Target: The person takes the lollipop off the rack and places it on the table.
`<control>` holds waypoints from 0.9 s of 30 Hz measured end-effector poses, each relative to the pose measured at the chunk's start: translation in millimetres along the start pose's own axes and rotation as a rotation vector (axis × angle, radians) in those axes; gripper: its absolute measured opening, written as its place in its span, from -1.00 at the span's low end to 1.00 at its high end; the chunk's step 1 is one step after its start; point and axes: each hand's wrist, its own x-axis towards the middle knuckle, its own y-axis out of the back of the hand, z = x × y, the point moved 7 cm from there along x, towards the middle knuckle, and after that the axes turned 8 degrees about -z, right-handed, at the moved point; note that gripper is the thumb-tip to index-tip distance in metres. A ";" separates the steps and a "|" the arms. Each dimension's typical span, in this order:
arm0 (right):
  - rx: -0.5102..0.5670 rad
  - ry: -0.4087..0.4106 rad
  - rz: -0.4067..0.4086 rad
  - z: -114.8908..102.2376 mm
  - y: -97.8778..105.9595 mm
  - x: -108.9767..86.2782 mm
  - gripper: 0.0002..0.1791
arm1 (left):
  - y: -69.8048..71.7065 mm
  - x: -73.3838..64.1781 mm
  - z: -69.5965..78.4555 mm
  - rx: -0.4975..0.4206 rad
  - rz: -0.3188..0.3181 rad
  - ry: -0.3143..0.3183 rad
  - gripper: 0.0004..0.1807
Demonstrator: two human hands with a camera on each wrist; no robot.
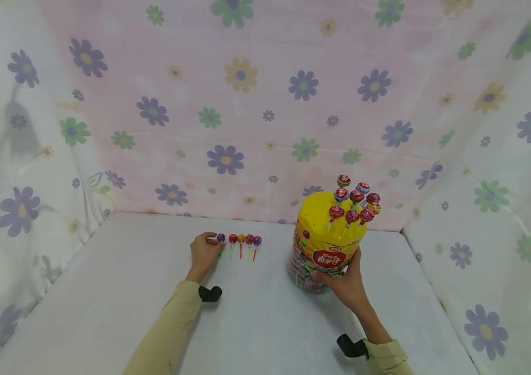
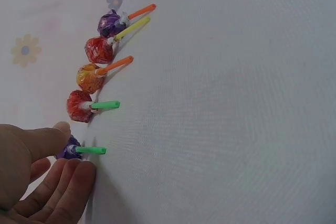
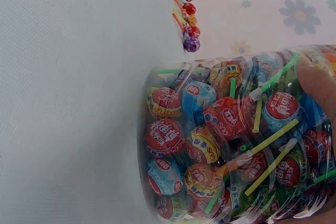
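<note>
Table [image 1: 106, 291]: one. Row lollipops [image 1: 241, 238], far side, left of the jar: five. By wrapper, two purple, two red, one orange; by sticks [image 2: 106, 105], two green, two orange, one yellow. Jar [image 1: 300, 263], right: one. Yellow lid [image 1: 313, 214]: one. Upright lollipops [image 1: 356, 196] on it: nine heads visible. Packed lollipops [image 3: 163, 138] inside: many, overlapping, not countable. Grips: two, left grip [image 1: 204, 253] and right grip [image 1: 348, 284]. Sleeves [image 1: 169, 320]: two. Black wrist pieces [image 1: 210, 294]: two.

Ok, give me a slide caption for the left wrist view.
Left fingers around a green-sticked purple lollipop at one end of a row of five on a white tabletop.
</note>
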 end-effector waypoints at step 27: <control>0.010 -0.004 -0.005 -5.7 -0.3 -1.5 0.26 | -31.1 -79.5 176.9 -0.380 -0.270 -0.496 -0.65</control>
